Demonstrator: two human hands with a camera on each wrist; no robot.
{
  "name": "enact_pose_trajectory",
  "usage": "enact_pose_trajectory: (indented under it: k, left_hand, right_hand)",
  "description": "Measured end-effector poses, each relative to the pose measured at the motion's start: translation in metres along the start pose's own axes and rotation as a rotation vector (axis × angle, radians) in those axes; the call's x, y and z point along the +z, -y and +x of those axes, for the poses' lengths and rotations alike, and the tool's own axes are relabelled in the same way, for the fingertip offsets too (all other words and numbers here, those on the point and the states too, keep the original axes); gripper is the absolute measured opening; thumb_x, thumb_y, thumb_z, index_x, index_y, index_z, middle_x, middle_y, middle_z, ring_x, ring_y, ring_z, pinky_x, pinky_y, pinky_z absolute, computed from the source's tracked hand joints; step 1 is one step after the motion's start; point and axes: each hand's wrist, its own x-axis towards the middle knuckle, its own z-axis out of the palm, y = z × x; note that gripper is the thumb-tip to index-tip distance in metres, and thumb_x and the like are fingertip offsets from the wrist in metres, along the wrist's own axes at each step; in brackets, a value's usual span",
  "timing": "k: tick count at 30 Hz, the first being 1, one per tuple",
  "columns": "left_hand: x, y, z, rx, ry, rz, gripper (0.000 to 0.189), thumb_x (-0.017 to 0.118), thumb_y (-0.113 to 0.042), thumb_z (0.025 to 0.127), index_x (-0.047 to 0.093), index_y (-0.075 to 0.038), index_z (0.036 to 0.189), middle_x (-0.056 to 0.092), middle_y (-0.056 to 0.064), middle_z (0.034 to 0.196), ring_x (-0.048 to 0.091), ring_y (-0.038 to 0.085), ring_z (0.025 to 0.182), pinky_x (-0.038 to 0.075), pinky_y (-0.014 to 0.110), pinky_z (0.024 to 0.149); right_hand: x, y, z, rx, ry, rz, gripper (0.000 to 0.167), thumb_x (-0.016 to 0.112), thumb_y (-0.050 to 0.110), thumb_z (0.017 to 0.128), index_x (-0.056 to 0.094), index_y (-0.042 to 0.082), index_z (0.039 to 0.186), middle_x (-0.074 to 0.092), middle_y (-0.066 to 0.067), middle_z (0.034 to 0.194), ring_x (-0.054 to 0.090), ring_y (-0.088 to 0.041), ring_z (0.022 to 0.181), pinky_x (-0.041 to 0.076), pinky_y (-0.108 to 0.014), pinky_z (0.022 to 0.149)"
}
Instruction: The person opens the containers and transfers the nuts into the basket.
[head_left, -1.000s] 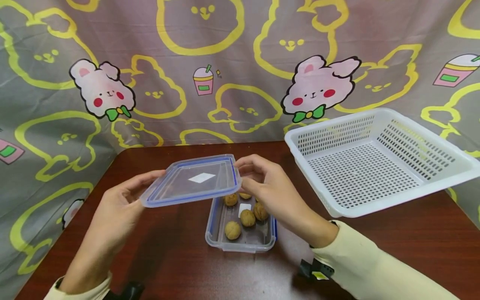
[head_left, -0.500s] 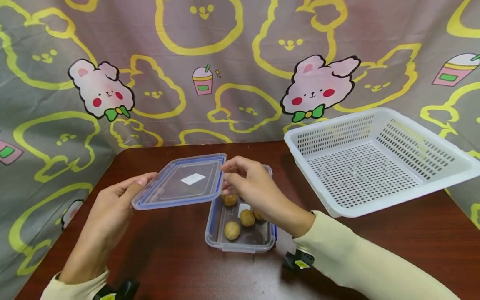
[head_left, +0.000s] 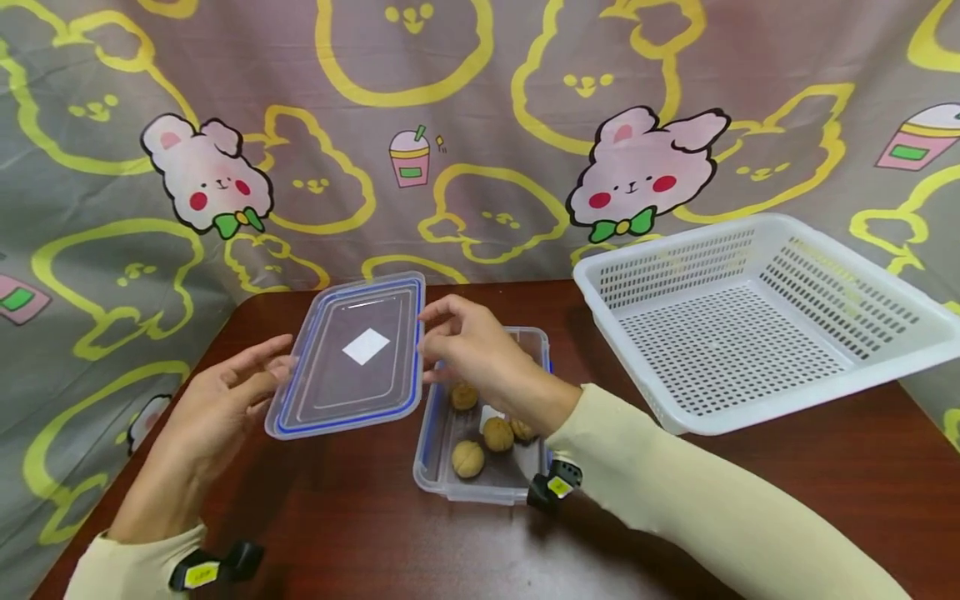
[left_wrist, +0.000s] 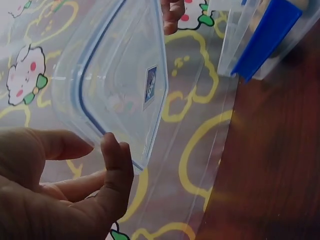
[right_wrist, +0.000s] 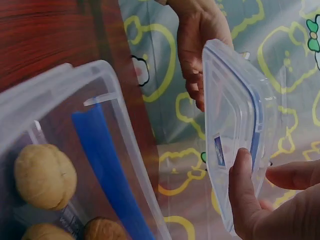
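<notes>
Both hands hold a clear plastic lid (head_left: 382,387) with a blue seal and a white label; it is raised off the table and tilted, its broad face toward the head camera. My left hand (head_left: 206,408) pinches the left edge; in the left wrist view its thumb and fingers sit at the lid's (left_wrist: 127,90) corner. On the opposite edge my right hand (head_left: 483,346) pinches between thumb and fingers. Below and behind the right hand stands an uncovered clear container (head_left: 483,496) with blue side clips, partly hidden by that hand. Several walnuts (head_left: 498,434) lie inside it.
A white perforated plastic basket (head_left: 720,342) stands at the right of the brown wooden table (head_left: 360,517). A cartoon-patterned curtain (head_left: 495,133) hangs behind and along the left side.
The lid has shifted left and tipped up so that more of its face shows. My right hand has moved left with it, uncovering the container's far end. The container and basket stay put.
</notes>
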Motion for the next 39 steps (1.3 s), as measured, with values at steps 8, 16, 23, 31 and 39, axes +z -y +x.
enact_pose_trajectory:
  k: [8,16,23,31,39]
  left_hand:
    - [-0.02,0.005,0.016,-0.051,0.069,0.026,0.072,0.058,-0.018,0.108,0.019,0.003,0.165,0.07,-0.019,0.107,0.067,0.002,0.095,0.057,0.02,0.08]
    - [-0.035,0.012,0.033,-0.132,0.133,0.015,0.067,0.05,-0.012,0.11,0.016,-0.003,0.167,0.067,-0.019,0.11,0.067,0.004,0.094,0.058,0.024,0.079]
    - [-0.048,0.019,0.044,-0.179,0.125,-0.011,0.068,0.047,-0.009,0.11,0.011,-0.004,0.168,0.065,-0.021,0.109,0.066,0.003,0.091,0.057,0.024,0.079]
    - [-0.06,0.033,0.054,-0.226,0.118,-0.023,0.067,0.043,-0.003,0.109,0.011,-0.003,0.167,0.066,-0.021,0.106,0.061,0.002,0.08,0.056,0.024,0.074]
    - [-0.07,0.05,0.062,-0.228,0.117,-0.06,0.065,0.041,0.002,0.108,0.016,-0.005,0.167,0.065,-0.023,0.105,0.052,0.002,0.07,0.052,0.024,0.073]
  right_hand:
    - [0.011,-0.001,0.024,0.12,0.026,0.061,0.072,0.056,-0.009,0.095,0.035,0.006,0.162,0.057,-0.008,0.1,0.064,-0.021,0.083,0.065,-0.037,0.072]
    - [0.02,-0.01,0.049,0.18,0.077,0.075,0.075,0.055,-0.014,0.092,0.036,0.006,0.162,0.061,-0.014,0.107,0.064,-0.025,0.086,0.065,-0.046,0.081]
    - [0.035,-0.018,0.07,0.229,0.078,0.074,0.079,0.051,-0.018,0.088,0.035,0.006,0.162,0.064,-0.019,0.108,0.066,-0.03,0.089,0.064,-0.049,0.081]
    - [0.05,-0.022,0.091,0.304,0.121,0.049,0.078,0.048,-0.019,0.091,0.032,0.005,0.163,0.063,-0.026,0.133,0.068,-0.041,0.111,0.061,-0.054,0.09]
    - [0.059,-0.029,0.1,0.368,0.143,0.041,0.083,0.049,-0.016,0.093,0.021,0.007,0.167,0.054,-0.025,0.145,0.062,-0.044,0.123,0.058,-0.057,0.097]
